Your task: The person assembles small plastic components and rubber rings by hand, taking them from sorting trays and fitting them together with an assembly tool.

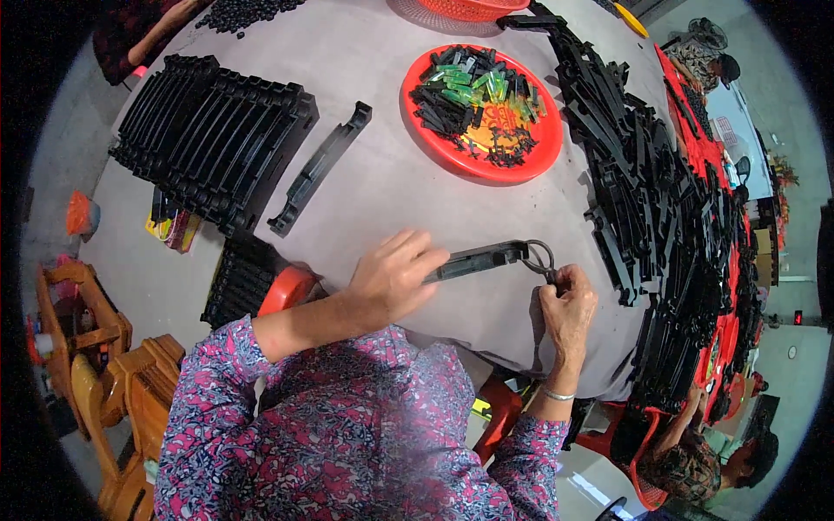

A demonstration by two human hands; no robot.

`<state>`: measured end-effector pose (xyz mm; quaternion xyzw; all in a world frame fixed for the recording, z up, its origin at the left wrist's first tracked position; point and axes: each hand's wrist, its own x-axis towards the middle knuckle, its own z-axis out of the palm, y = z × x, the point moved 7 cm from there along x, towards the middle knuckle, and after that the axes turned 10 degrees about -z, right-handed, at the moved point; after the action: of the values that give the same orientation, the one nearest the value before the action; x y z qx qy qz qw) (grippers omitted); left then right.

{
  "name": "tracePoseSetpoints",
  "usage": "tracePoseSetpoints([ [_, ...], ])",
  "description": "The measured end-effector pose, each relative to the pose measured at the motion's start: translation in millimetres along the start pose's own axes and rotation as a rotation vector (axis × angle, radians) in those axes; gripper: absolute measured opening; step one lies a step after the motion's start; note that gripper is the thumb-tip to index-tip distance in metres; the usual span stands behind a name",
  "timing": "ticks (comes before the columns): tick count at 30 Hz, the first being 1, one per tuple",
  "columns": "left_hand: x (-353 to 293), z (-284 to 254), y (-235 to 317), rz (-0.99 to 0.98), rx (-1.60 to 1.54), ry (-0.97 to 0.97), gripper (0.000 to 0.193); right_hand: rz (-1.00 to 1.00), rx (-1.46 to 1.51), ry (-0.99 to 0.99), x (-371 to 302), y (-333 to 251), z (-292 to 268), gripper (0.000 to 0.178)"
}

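My left hand [395, 273] is closed around one end of a long black plastic strip [478, 263], held slantwise over the near part of the table. At the strip's other end is a thin black looped piece [551, 252]. The thumb and fingers of my right hand [569, 308] pinch this loop at its lower side. Whether the loop is fixed to the strip I cannot tell. Beyond my left hand lies a single similar black strip [321, 165]. Past the held strip stands a round red tray [521, 174] with small black pieces and clear green ones.
Many black strips stand in rows [217, 130] at the left. A loose heap of black strips [625, 156] runs down the right side. A red basket [460, 9] and small black pieces [248, 13] are at the far edge. Other people [686, 469] sit around the table.
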<state>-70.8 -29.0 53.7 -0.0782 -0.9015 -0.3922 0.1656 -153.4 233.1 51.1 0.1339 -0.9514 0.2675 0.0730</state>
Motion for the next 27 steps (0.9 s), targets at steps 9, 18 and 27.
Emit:
tracePoseSetpoints([
  [9,3,13,14,0.046,0.005,-0.090,0.042,0.014,0.658,0.244,4,12,-17,0.008],
  [18,-1,9,13,0.012,-0.072,-0.140,0.037,0.191,0.728,-0.262,-17,-51,29,0.018],
  [27,-3,18,12,0.081,-0.039,-0.122,0.030,0.031,0.478,-0.420,-14,-59,49,0.021],
])
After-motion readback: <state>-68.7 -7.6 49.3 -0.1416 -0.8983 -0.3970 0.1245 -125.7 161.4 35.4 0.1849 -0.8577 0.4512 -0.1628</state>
